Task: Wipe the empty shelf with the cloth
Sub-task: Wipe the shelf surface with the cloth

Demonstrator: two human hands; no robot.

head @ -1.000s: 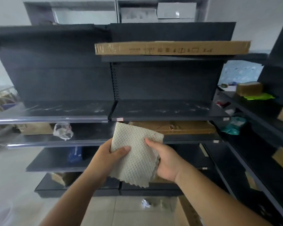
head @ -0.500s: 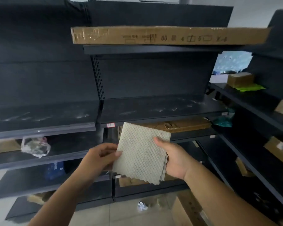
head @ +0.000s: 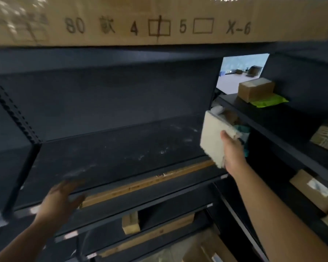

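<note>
The wiping does not look begun yet: the empty shelf [head: 121, 154], a dark metal board running across the middle of the frame, shows pale dusty smears and specks along most of its length, with no cleaned streak that I can make out. The right hand [head: 233, 154], at centre right, holds the cloth [head: 212, 137], folded into a pale textured pad; the thumb lies across its near face and the fingers are clamped behind it, hidden. The cloth is raised over the right end of the shelf, tilted on edge, and appears clear of the surface, though how near it is I cannot tell. The left hand [head: 59, 199], blurred at lower left, is empty with its fingers apart, reaching at the shelf's front lip; whether it touches the edge is unclear. A long cardboard box [head: 159, 21] printed with figures fills the top of the frame on the shelf above, and a flat cardboard carton [head: 146, 183] lies on the shelf just below. At upper right, on the side unit, a small brown box [head: 256, 90] sits on a green packet [head: 269, 102]. By my judgement the whole task remains: setting the cloth down flat and passing it along the board from right to left.
</note>
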